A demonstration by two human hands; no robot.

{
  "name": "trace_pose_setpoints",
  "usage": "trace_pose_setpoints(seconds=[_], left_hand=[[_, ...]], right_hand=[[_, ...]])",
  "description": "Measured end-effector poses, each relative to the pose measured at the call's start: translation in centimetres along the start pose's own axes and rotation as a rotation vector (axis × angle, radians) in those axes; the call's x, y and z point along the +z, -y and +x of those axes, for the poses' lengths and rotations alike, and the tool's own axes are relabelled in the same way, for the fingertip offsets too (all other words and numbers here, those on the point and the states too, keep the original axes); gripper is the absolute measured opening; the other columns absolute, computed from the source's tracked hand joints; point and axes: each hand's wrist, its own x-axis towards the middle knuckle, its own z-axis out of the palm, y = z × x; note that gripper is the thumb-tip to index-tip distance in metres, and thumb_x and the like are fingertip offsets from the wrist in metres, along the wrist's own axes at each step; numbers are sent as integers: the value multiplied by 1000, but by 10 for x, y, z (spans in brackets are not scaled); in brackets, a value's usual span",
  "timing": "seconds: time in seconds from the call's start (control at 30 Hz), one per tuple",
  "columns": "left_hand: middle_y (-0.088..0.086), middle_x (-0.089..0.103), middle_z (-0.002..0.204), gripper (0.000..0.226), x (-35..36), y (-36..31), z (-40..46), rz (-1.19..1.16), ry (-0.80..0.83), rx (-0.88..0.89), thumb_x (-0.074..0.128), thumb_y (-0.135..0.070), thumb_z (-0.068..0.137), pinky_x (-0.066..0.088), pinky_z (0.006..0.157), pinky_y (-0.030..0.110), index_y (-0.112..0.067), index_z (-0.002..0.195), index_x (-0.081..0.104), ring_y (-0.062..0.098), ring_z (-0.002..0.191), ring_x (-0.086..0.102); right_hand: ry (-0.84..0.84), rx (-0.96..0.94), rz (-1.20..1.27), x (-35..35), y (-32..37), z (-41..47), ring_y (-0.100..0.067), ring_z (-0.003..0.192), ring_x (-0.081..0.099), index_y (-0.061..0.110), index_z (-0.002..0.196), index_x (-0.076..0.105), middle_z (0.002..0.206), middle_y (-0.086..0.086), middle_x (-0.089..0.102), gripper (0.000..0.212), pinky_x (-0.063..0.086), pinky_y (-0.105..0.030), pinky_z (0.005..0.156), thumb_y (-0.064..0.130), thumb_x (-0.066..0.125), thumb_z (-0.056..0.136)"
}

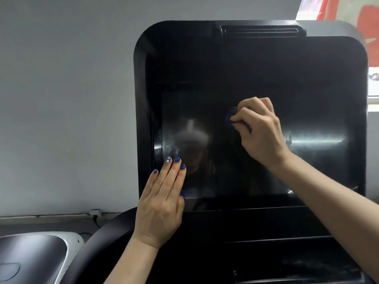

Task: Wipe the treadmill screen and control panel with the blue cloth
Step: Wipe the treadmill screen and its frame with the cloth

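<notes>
The treadmill screen (256,83) is a large dark glossy panel in a black rounded frame, filling the middle and right of the view. My right hand (260,130) holds the bunched blue cloth (230,118) in curled fingers and presses it against the middle of the screen. Only a small part of the cloth shows past my fingers. My left hand (162,201) lies flat with straight fingers on the lower left corner of the screen. Below the screen sits the dark control panel (266,253). Smudges and reflections mark the glass at the lower left.
A black curved handrail (98,242) runs from the lower left toward the console. Another machine's grey and white console (34,257) sits at the bottom left. A pale grey wall (65,99) stands behind. A window and red fabric (367,21) show at the top right.
</notes>
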Motion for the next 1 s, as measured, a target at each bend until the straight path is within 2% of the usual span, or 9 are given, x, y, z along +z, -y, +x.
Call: trace_pose_setpoints(seconds=[0.2, 0.33, 0.5, 0.67, 0.87, 1.0], left_hand=[[12, 40, 157, 50, 1, 0, -1, 17, 10, -3, 43, -11, 97, 22, 125, 43, -2, 146, 47, 25, 149, 34], [13, 40, 157, 50, 1, 0, -2, 20, 18, -6, 41, -12, 98, 22, 124, 44, -3, 146, 47, 25, 149, 34], [13, 41, 157, 49, 1, -1, -1, 24, 18, -9, 40, -13, 99, 22, 124, 43, -3, 146, 48, 25, 148, 35], [13, 41, 157, 49, 1, -2, -1, 29, 13, -14, 39, -13, 99, 20, 125, 42, -2, 145, 48, 24, 148, 34], [13, 40, 157, 50, 1, -1, -1, 35, 16, -6, 39, -13, 98, 19, 125, 42, -2, 145, 48, 25, 149, 33], [14, 41, 157, 50, 1, -1, -1, 45, 17, 2, 39, -13, 97, 18, 126, 42, -1, 146, 47, 26, 149, 32]], right_hand=[[82, -89, 1, -16, -14, -10, -25, 89, 48, 1, 80, 70, 94, -9, 63, 5, 39, -19, 83, -4, 71, 81], [-16, 15, -7, -8, -13, -3, -20, 90, 44, 1, 79, 69, 93, -8, 63, 5, 32, -10, 86, -4, 70, 81], [56, -79, -5, -22, -27, -15, -24, 89, 48, 1, 79, 70, 94, -9, 63, 6, 34, -13, 88, -5, 70, 82], [-67, 13, -32, -19, -34, -2, -22, 88, 46, 0, 79, 69, 92, -10, 63, 7, 31, -10, 87, -7, 69, 81], [64, -65, -37, -41, -48, -26, -26, 90, 49, 0, 80, 69, 94, -10, 63, 6, 32, -12, 90, -6, 70, 81], [9, 40, -70, -42, -56, -11, -24, 89, 46, 1, 87, 68, 95, -9, 62, 9, 32, -13, 86, -4, 70, 80]])
